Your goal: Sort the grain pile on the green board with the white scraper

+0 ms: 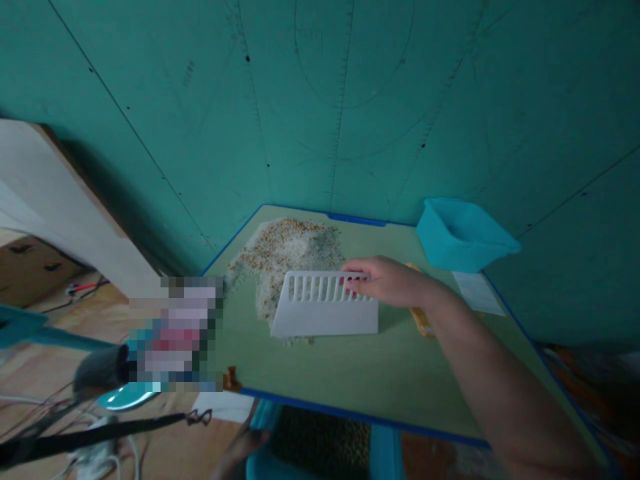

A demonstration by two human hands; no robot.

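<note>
My right hand (pixel 387 281) pinches the top right edge of a white slotted scraper (pixel 325 305). The scraper stands on its long edge on the green table (pixel 350 373), right against the near side of a pile of mixed white and yellow grains (pixel 287 257). Low in the view, under the table's near edge, my left hand (pixel 240 450) grips the rim of a teal basket (pixel 383 453) with something dark inside. Dim light hides most of that hand's fingers.
A teal tub (pixel 463 233) stands at the table's back right, beside a white paper slip (pixel 477 293). A yellow object (pixel 421 321) lies under my right wrist. A teal plate (pixel 125 398), black strap (pixel 100 433) and cables lie on the floor to the left.
</note>
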